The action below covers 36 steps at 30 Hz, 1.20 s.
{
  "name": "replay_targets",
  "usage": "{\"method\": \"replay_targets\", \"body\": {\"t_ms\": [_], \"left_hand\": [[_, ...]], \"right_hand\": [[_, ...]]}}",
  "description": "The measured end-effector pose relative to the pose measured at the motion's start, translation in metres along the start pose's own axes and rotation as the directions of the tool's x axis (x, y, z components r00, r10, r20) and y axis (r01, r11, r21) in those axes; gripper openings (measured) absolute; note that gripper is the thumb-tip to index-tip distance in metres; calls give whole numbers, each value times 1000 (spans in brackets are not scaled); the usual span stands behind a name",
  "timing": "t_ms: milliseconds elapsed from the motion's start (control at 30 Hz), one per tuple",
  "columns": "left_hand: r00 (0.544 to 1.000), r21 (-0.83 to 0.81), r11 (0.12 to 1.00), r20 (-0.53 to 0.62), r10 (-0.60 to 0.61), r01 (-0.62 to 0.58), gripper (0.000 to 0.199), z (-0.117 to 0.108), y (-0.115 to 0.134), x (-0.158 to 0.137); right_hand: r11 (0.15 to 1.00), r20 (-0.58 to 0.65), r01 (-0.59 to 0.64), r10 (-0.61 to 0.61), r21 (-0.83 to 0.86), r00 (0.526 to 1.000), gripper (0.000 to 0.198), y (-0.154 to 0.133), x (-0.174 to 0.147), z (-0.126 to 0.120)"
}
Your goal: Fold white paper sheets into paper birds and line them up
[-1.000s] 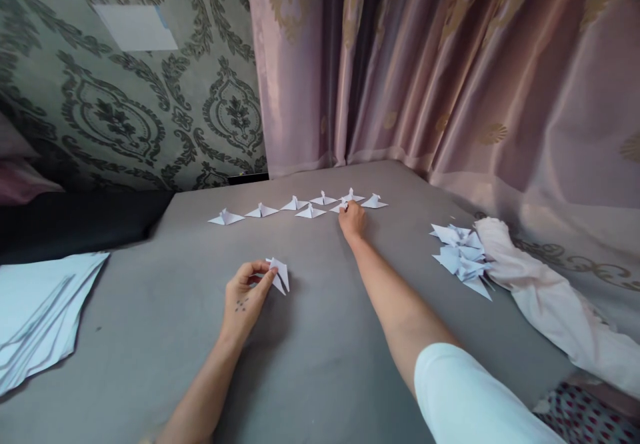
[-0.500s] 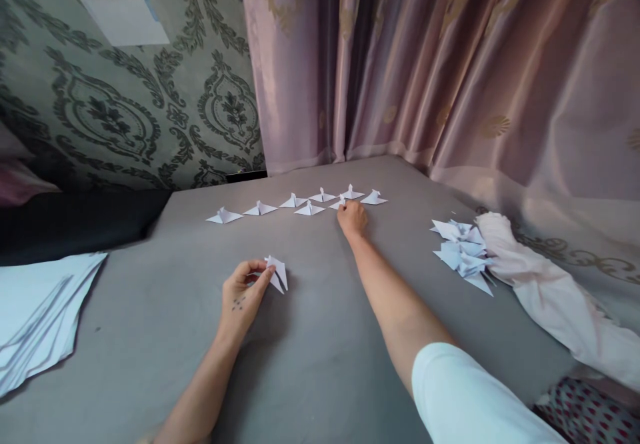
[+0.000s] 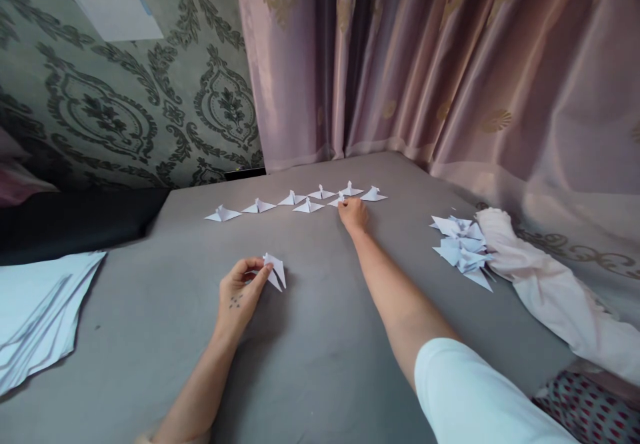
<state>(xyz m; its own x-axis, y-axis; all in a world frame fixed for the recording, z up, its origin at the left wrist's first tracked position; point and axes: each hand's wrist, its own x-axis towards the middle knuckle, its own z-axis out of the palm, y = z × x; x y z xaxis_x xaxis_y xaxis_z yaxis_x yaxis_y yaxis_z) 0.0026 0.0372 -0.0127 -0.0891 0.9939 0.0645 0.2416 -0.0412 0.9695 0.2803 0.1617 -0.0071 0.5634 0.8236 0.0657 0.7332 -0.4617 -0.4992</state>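
Note:
My left hand [image 3: 244, 287] pinches a white folded paper bird [image 3: 275, 271] between thumb and fingers, above the grey surface [image 3: 320, 337]. Farther out, my right hand [image 3: 354, 215] has its fingers closed on another paper bird [image 3: 335, 201], which rests in a group of several similar ones. That bird is partly covered by my fingers. Beside it stand a paper bird [image 3: 308, 205] to the left and a paper bird [image 3: 374, 195] to the right. The leftmost paper bird [image 3: 223, 214] sits with its wings spread.
On the right lies a pile of folded paper birds [image 3: 463, 247] against a pale rolled cloth [image 3: 545, 284]. White paper sheets [image 3: 40, 311] are stacked at left, near a black cloth [image 3: 75, 224]. Pink curtains [image 3: 425, 64] and a patterned wall [image 3: 125, 97] border the far side.
Almost nothing differs. Both hands keep their grips and nearly the same places; the whole view has shifted very slightly.

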Motion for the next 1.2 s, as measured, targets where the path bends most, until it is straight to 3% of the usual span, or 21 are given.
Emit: {"method": "replay_targets", "body": {"t_ms": [500,1200], "left_hand": [[1000,8,1000,-6,-30,30,34,0,3,-1],[1000,-8,1000,-3,-29,29,35,-1,2,0]], "right_hand": [[999,-25,-32,32,-7,999,27,-4,-1,6],[999,-57,42,-43,-18,997,27,3,-7,4]]}}
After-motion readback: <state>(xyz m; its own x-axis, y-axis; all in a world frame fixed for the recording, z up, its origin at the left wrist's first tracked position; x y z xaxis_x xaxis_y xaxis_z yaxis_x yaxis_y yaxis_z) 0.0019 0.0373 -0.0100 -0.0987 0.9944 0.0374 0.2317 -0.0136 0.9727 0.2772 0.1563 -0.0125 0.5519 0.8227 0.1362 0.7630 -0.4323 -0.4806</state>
